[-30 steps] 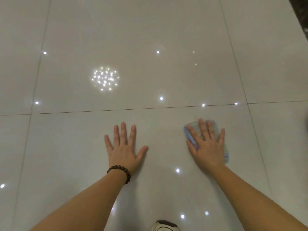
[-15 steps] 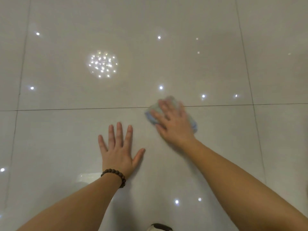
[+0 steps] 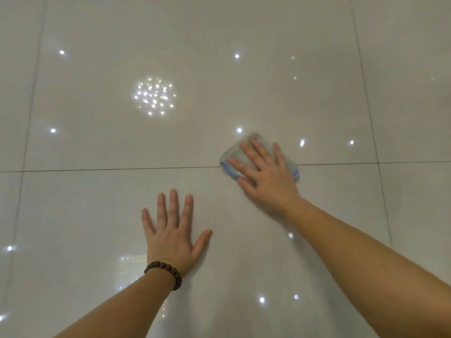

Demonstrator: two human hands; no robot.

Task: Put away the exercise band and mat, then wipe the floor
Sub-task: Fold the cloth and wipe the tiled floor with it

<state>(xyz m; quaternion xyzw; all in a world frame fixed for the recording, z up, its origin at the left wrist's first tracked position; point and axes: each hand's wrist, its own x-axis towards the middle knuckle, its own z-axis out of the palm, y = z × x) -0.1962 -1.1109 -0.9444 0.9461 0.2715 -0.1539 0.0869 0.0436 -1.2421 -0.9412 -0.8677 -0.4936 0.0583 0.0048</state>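
**tilefan:** Fingers (image 3: 258,152) of the right hand (image 3: 266,176) are spread flat, pressing a blue cloth (image 3: 229,164) onto the floor (image 3: 244,98), right over the grout line (image 3: 109,169). Left hand (image 3: 170,237) is splayed on the tile, holding nothing, prob just bracing.

**mopguy:** Risk imo: glossy tile, so that propping palm could slip if weight shifts fwd. Cloth could bunch w/ uneven pressure. Room-wise, bare tile all around, no walls or edges in view. No band or mat visible, so likely stowed.
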